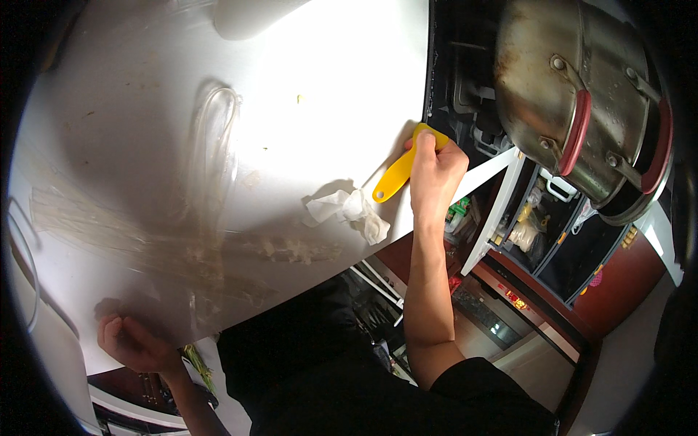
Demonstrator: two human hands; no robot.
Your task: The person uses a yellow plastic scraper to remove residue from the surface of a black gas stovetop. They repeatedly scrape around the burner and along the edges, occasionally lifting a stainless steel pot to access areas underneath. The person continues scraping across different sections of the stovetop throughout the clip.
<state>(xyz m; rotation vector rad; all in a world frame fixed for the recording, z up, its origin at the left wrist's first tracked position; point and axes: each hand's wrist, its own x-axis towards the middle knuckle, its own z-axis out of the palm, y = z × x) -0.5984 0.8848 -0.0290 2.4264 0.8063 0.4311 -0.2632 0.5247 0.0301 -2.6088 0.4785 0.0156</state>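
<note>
My right hand (440,163) is closed around a yellow plastic tool (401,171), which looks like a scraper, at the right edge of the white tabletop (327,136). A hole pierces the tool's near end; my fingers cover part of its wide end. Just left of it lies a crumpled white tissue (349,210). My left hand (133,343) is at the table's near left edge, in shadow with curled fingers; I cannot tell if anything is inside. Between the hands, clear plastic film (212,147) lies in a loop, with more crumpled film (125,234) spread leftward.
Stacked steel pots (551,103) with red handles stand at the upper right. Below them is a unit with dark compartments (561,272) holding bags and small items. A white appliance (49,349) with a cable borders the left side. Small crumbs (300,99) dot the tabletop.
</note>
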